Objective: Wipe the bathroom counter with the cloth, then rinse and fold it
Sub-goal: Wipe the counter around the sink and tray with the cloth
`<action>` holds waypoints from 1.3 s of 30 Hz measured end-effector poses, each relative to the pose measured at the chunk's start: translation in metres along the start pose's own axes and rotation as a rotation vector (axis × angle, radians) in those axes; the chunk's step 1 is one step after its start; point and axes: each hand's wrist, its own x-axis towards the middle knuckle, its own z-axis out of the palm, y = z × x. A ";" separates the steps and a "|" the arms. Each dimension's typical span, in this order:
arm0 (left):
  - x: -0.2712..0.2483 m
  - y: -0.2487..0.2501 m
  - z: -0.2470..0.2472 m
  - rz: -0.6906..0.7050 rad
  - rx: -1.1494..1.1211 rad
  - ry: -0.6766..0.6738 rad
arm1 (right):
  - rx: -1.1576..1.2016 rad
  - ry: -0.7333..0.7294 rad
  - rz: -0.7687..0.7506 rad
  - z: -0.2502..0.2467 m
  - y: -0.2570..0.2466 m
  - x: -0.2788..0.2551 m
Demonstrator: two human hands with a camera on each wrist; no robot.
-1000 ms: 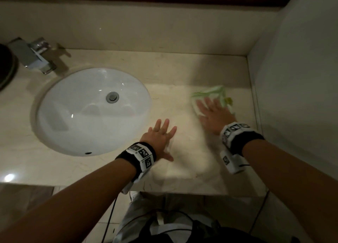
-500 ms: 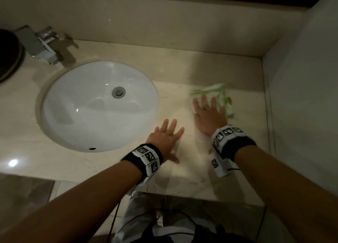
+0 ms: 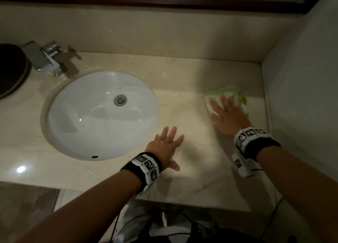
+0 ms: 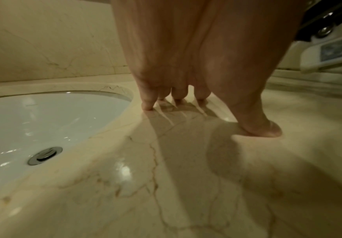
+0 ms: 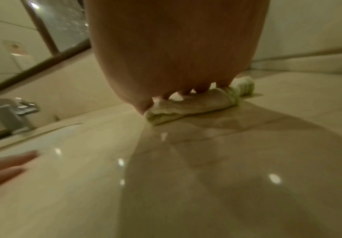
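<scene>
A folded white cloth with green stripes (image 3: 226, 93) (image 5: 188, 106) lies on the beige marble counter (image 3: 193, 169) near the right wall. My right hand (image 3: 226, 111) (image 5: 176, 67) presses flat on it with straight, spread fingers, covering most of it. To the right of the sink, my left hand (image 3: 167, 144) (image 4: 196, 64) rests flat on the bare counter with its fingers spread and its fingertips (image 4: 148, 104) touching the stone. It holds nothing.
A white oval sink (image 3: 82, 124) with a metal drain (image 3: 120, 100) is set in the counter's left half. A chrome faucet (image 3: 48, 60) stands behind it, beside a dark round object (image 3: 11, 69). A wall (image 3: 301, 96) closes the right side; a mirror frame runs above.
My right hand and the cloth have shifted slightly sideways across the counter near the right wall. The left hand has stayed flat in the same spot.
</scene>
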 end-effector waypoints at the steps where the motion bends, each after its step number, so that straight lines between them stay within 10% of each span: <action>1: 0.001 0.000 0.001 0.000 -0.001 -0.002 | 0.014 0.004 0.044 -0.002 0.011 -0.001; 12: 0.006 -0.007 0.008 0.045 0.071 0.045 | 0.100 -0.080 0.201 -0.009 -0.019 0.015; 24: -0.022 -0.075 -0.005 0.154 -0.275 0.313 | -0.178 -0.056 -0.352 0.025 -0.110 -0.035; 39: -0.028 -0.130 -0.011 0.110 -0.301 0.244 | -0.117 -0.027 0.007 -0.018 -0.115 0.080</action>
